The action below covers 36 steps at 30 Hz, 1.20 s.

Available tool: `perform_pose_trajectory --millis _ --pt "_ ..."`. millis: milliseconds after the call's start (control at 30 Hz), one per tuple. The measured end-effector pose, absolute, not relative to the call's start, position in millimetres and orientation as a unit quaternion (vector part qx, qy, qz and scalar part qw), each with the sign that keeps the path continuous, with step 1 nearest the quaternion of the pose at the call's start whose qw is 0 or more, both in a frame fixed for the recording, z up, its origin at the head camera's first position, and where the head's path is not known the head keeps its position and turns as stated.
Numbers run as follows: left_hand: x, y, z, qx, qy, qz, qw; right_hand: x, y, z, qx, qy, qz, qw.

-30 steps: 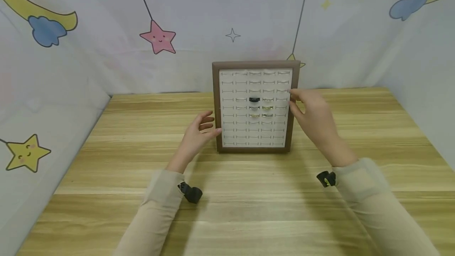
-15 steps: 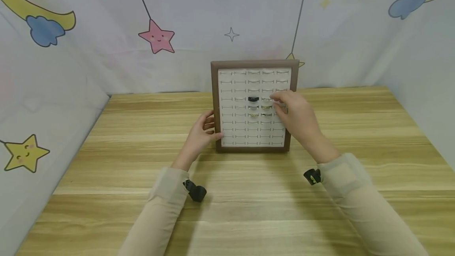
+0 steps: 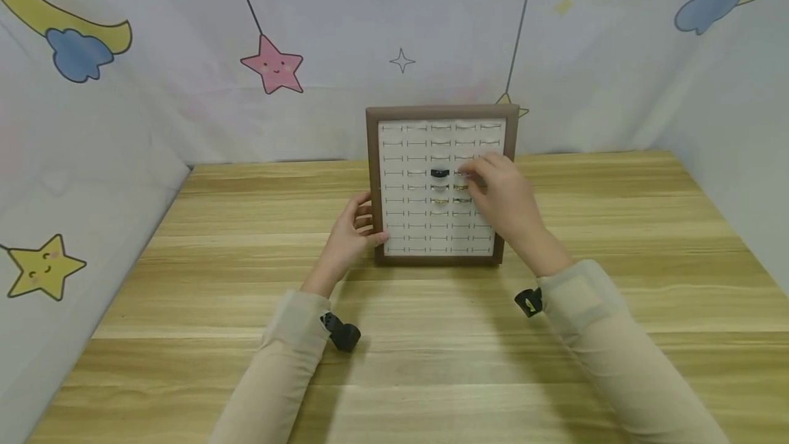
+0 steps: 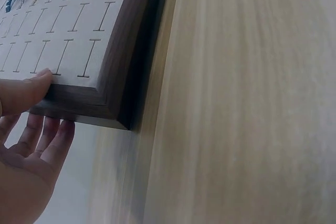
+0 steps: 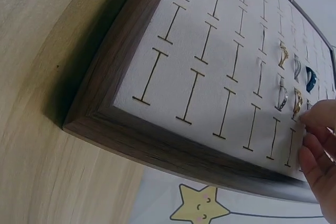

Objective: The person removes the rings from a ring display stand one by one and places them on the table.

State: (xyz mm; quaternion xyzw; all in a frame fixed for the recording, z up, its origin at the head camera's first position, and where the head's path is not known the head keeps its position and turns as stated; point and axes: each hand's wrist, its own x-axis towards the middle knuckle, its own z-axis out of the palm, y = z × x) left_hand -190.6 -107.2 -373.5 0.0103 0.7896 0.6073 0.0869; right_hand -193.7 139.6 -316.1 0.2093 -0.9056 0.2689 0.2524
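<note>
A ring display board (image 3: 407, 235) with a brown wooden frame and a white slotted pad stands upright on the table. My left hand (image 3: 348, 231) grips its left edge; in the left wrist view the thumb (image 4: 31, 90) lies on the front and the fingers wrap behind the frame. Several rings sit in the middle slots, among them a wide black ring (image 3: 440, 173), a gold ring (image 5: 284, 55) and a silver ring (image 5: 282, 98). My right hand (image 3: 505, 194) pinches at a silver ring (image 5: 308, 104) right of the black one, its fingertips partly covering it.
The wood-grain table (image 3: 394, 355) spreads around the board. Behind it hangs a white cloth (image 3: 333, 19) printed with stars, moons and clouds. A small black camera is strapped to each wrist.
My right hand has moved left from the board's right edge to the silver ring beside the black one. The left hand has closed in on the left edge and grips it.
</note>
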Motion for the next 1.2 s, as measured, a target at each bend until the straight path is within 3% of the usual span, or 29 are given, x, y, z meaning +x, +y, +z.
perform_pose_trajectory --millis 233,467,867,1200 --pt "-190 -107 -373 0.014 0.785 0.613 0.09 -194 135 -317 0.205 -0.905 0.253 0.276" --pt "-190 -107 -373 0.017 0.787 0.61 0.088 -196 134 -315 0.174 -0.914 0.275 0.244" --pt "-190 -107 -374 0.027 0.781 0.619 0.08 -197 156 -303 0.068 -0.861 0.49 0.117" --pt "-188 -108 -373 0.02 0.791 0.605 0.089 -204 205 -305 0.007 -0.745 0.654 0.131"
